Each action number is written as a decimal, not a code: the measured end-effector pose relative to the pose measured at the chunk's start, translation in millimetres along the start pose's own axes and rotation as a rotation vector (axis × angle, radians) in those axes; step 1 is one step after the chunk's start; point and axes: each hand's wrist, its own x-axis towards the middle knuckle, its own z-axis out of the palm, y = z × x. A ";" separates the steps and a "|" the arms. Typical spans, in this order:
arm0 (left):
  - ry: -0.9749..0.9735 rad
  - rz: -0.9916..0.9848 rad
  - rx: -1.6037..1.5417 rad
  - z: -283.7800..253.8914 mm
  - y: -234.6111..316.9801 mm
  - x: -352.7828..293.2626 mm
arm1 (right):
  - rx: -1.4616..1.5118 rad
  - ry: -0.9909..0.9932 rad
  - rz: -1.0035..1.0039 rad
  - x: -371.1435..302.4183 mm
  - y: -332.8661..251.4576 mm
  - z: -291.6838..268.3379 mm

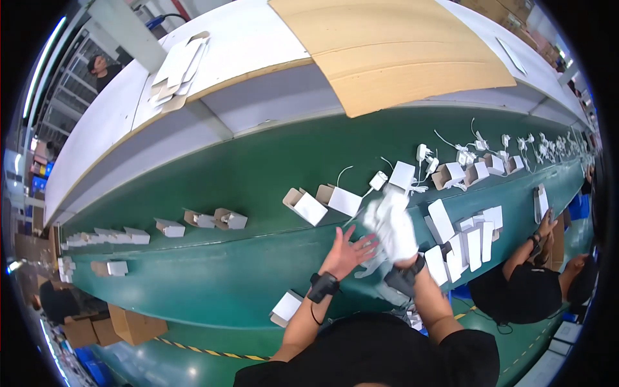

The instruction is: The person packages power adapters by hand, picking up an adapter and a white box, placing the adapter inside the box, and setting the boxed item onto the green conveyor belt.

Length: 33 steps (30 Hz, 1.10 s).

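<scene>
My left hand (348, 253) is held over the near green belt with its fingers spread, and nothing shows in its grip. My right hand (394, 229) is smeared by motion and hidden under white, either a glove or a white wrapping; I cannot tell which. Crumpled translucent plastic (369, 266) lies between the two hands. Just beyond them a white plug adapter (378, 180) with a cable rests by an open white box (342, 200). Another open white box (305, 206) stands to its left. A white carton (285, 307) lies beside my left forearm.
Several white cartons (472, 248) lie to my right. More adapters (548, 148) with cables crowd the far right of the belt (258, 155). Small boxes (122, 236) line its left end. A brown cardboard sheet (400, 51) covers the shelf. A co-worker (522, 284) works at the right.
</scene>
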 end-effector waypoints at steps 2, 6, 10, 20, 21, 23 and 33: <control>0.004 -0.029 -0.470 12.8 -4.7 5.1 | -0.154 -0.144 0.124 -37.7 11.9 -8.0; -0.071 0.145 -0.289 -3.9 -4.3 19.0 | -0.828 -0.242 -0.021 -73.9 13.7 -14.3; -0.162 0.358 -0.002 -15.2 0.7 26.2 | -1.102 -0.259 -0.074 -66.9 14.0 -9.1; 0.461 0.408 0.269 -96.8 -3.2 40.7 | -0.987 -0.250 0.070 -29.1 -4.2 -48.4; 0.466 0.429 0.268 -119.6 0.6 63.5 | -0.923 -0.237 0.095 -27.7 -3.2 -54.1; 1.159 0.520 0.859 -138.7 22.2 97.9 | -0.805 -0.197 0.158 -26.9 1.2 -61.7; 1.131 0.092 1.599 -109.2 77.3 64.9 | -1.212 -0.002 -0.106 -41.5 -28.1 -48.8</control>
